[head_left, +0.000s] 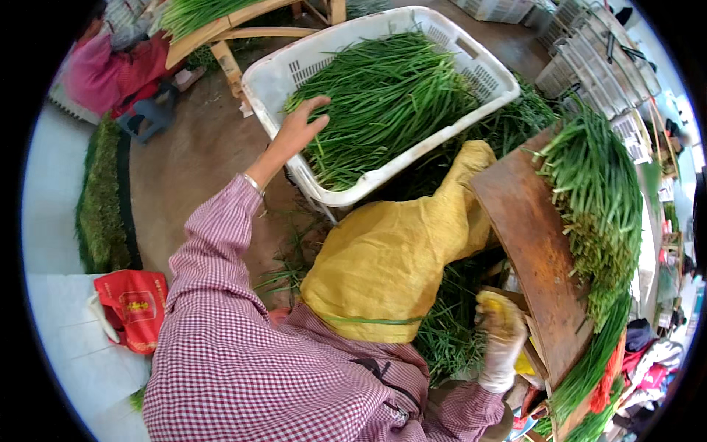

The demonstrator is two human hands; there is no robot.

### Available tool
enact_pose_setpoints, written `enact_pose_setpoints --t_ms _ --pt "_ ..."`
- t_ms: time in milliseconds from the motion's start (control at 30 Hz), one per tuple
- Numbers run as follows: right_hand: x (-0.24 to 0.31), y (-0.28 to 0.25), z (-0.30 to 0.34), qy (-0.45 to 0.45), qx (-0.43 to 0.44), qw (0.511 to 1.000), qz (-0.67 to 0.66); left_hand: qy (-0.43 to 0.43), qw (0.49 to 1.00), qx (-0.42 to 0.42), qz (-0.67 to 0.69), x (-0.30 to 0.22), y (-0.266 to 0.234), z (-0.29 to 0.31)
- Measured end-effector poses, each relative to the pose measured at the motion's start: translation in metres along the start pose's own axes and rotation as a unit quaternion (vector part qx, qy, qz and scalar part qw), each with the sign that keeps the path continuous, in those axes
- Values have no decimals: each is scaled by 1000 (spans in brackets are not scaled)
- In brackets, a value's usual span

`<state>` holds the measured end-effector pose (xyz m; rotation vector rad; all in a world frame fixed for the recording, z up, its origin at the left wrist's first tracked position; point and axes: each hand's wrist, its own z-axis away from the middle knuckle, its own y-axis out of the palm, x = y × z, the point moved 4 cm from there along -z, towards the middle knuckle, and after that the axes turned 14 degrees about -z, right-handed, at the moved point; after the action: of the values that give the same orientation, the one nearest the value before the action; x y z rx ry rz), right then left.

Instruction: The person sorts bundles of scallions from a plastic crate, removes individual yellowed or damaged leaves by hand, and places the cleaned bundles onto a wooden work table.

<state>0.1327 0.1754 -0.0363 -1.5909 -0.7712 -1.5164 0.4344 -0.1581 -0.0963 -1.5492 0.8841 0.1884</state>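
Observation:
My bare left hand (298, 131) is at the near left rim of a white plastic crate (412, 163), fingers apart and holding nothing. Long green leaves, like garlic chives (390, 96), fill the crate just beyond its fingertips. My right hand (502, 331) wears a pale glove with yellow at the fingers. It hangs low beside the wooden board (541, 243), above loose green leaves (453, 324). Its fingers look bent but blurred, so I cannot make out whether they hold anything. A yellow cloth (383, 258) covers my lap and legs.
More chives (600, 206) lie in a thick bundle on the board's right side. Stacked crates (596, 66) stand at the far right. Far left, a person in pink (118, 74) sits by a blue stool (151, 114). A red bag (134, 309) lies at my left.

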Motion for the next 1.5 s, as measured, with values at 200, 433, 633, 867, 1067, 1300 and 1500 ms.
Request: enact_pose_setpoints --t_ms 200,433,633,867,1067,1300,1500 --pt "8 -36 -28 1 -183 981 -66 15 999 37 -33 30 52 -88" --pt "-23 -48 -67 -23 -221 974 41 39 990 16 -133 1 180 -178" --pt "-37 -54 -64 -60 -223 965 122 -29 968 27 -248 -7 243 -203" --pt "-40 -52 -64 -112 -215 954 175 141 956 17 -257 -48 293 -154" --pt "-31 -46 -64 -109 -240 951 161 163 961 -28 -220 -45 270 -164" --pt "-31 -47 -59 -36 -252 960 115 187 953 -31 -234 -27 265 -197" --pt "-27 -42 -64 -126 -251 937 209 93 941 29 -323 -14 274 -221"
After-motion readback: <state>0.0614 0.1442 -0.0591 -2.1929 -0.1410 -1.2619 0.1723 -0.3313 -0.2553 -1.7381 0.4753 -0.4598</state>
